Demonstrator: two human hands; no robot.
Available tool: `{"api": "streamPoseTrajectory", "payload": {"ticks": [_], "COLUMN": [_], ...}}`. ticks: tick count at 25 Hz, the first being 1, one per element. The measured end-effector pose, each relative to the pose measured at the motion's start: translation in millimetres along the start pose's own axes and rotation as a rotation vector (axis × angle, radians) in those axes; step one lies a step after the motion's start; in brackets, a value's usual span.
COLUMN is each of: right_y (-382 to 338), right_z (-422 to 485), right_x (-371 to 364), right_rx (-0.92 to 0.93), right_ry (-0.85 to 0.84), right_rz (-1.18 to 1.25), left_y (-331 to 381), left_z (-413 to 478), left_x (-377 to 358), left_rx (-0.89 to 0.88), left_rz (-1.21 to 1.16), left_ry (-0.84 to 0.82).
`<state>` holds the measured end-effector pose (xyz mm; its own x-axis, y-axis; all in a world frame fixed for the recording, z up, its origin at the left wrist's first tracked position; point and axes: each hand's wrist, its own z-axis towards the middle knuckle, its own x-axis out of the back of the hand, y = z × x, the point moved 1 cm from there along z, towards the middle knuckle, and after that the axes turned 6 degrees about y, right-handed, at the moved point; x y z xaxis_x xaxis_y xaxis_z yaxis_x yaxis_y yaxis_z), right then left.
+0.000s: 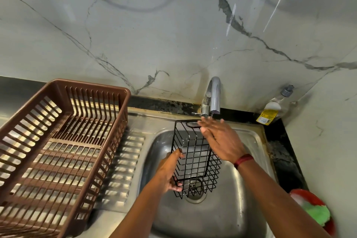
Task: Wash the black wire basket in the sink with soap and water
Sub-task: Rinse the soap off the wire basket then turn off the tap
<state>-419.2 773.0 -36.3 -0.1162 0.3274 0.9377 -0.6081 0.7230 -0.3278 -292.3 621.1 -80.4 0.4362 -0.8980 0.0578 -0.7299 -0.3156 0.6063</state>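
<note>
On the left of the surface I see a brown plastic dish rack (58, 141) resting on the drainboard. In the sink (249, 179), my left hand (170, 174) curls its fingers around the near left side of the black wire basket (195, 162), holding it tilted above the drain. My right hand (220, 139) lies flat and open over the basket's far rim, under the faucet (214, 94). A soap bottle (272, 108) stands at the surface's far right corner.
</note>
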Motion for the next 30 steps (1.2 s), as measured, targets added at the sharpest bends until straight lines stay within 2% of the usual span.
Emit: {"api": "streamPoseTrajectory", "payload": {"ticks": [1, 2, 4, 5, 9, 12, 14, 20, 23, 26, 30], "right_y": [10.6, 18.8, 25.5, 25.7, 16.9, 10.3, 6.7, -4.4, 3.1, 8.3, 6.5], "right_z": [-3.1, -5.6, -7.6, -7.5, -7.0, -9.2, -8.7, -2.8, -14.7, -28.5, -41.4], "right_x": [0.3, 1.7, -1.6, -4.8, -21.3, -30.2, -35.9, -30.5, -31.4, -32.1, -39.5], "right_rx": [-0.112, -0.268, -0.551, -0.597, -0.591, -0.635, -0.679, -0.851, -0.786, -0.642, -0.435], "right_ry": [0.023, 0.048, 0.071, 0.081, 0.06, -0.052, -0.062, 0.15, 0.317, 0.474, 0.47], "right_rz": [0.074, 0.289, 0.885, 1.044, 1.255, 1.142, 1.065, 1.142, 1.137, 1.132, 1.15], "left_y": [-2.0, -3.4, -8.1, -10.7, -17.7, -19.2, -18.6, -20.4, -21.0, -22.5, -17.7], "left_z": [1.2, 2.4, 6.1, 7.7, 24.6, 34.6, 37.6, 32.6, 31.6, 30.3, 20.4], "left_x": [4.0, 6.7, 8.6, 9.1, 17.8, 29.7, 34.2, 40.9, 48.5, 51.0, 39.0], "left_rx": [-0.003, -0.006, 0.004, 0.012, 0.059, 0.086, 0.092, 0.015, -0.014, -0.002, 0.075], "left_rz": [0.007, 0.011, 0.013, 0.005, -0.102, -0.185, -0.236, -0.272, -0.382, -0.448, -0.293], "left_ry": [-0.006, -0.021, -0.051, -0.062, -0.144, -0.187, -0.231, -0.282, -0.321, -0.36, -0.357]}}
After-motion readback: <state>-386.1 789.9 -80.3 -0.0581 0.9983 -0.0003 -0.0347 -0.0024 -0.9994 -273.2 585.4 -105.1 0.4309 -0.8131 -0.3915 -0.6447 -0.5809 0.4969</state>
